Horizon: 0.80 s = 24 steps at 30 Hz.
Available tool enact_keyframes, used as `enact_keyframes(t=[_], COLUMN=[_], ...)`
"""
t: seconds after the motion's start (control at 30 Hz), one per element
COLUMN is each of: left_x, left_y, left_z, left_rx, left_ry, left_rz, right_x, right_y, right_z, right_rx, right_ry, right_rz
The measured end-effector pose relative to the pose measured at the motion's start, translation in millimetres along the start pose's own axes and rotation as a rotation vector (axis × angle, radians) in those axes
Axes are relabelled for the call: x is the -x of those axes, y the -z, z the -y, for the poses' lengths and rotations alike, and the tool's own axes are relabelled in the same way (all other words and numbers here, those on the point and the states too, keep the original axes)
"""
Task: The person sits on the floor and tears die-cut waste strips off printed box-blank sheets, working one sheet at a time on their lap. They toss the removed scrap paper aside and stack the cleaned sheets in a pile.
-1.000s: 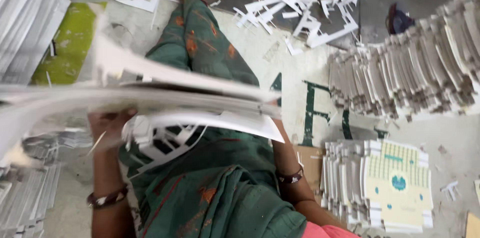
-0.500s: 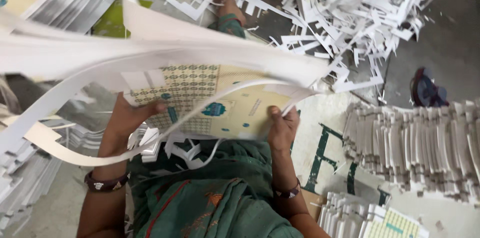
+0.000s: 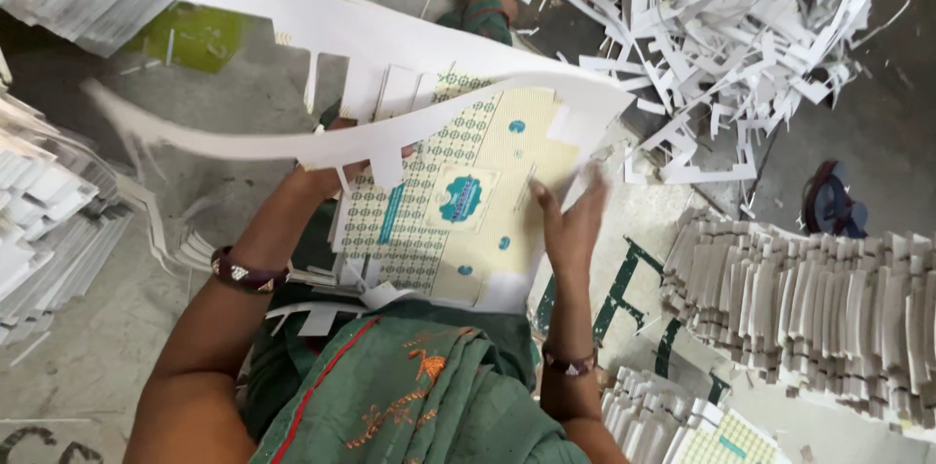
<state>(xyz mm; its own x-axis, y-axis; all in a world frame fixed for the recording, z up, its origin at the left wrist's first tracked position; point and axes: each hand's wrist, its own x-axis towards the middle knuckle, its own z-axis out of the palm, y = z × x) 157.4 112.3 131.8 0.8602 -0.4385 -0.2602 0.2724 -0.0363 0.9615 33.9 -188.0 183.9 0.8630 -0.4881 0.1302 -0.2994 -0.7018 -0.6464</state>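
Observation:
A printed cream-and-green die-cut card sheet (image 3: pixel 458 206) lies over my lap. White waste trim (image 3: pixel 322 137) from its border arcs up and away to the left, still joined near the sheet's upper edge. My left hand (image 3: pixel 327 176) grips the sheet's left edge under the trim; only part of it shows. My right hand (image 3: pixel 570 220) presses flat, fingers spread, against the sheet's right edge. Both wrists wear dark bangles.
A heap of white offcut strips (image 3: pixel 741 45) covers the floor ahead and to the right. Stacks of cut card blanks (image 3: pixel 829 318) stand at right, more stacks (image 3: pixel 44 220) at left. A green sheet (image 3: pixel 210 35) lies upper left, a dark sandal (image 3: pixel 829 201) at right.
The white trim has lifted higher and swung left, baring more of the printed sheet. My right hand has opened flat on the sheet's right edge. The view has tilted down.

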Motion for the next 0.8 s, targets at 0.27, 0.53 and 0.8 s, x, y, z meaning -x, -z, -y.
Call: enact_keyframes(t=[0.27,0.53,0.8], left_x=[-11.4,-0.5,14.6], left_y=[-16.0,-23.3,-30.3], left_z=[16.5,23.7,23.3], left_rx=[-0.250,-0.106,-0.091], left_ry=[-0.065,-0.470,-0.668], left_rz=[0.060,0.057,0.136], right_x=[-60.4,-127.6,-120.9], right_y=[-22.0,-49.9,-54.6], right_z=[121.6,243.4,230.1], right_rx=[0.324,0.442,-0.084], right_ry=[0.927,0.868,0.604], right_rz=[0.230,0.853,1.909])
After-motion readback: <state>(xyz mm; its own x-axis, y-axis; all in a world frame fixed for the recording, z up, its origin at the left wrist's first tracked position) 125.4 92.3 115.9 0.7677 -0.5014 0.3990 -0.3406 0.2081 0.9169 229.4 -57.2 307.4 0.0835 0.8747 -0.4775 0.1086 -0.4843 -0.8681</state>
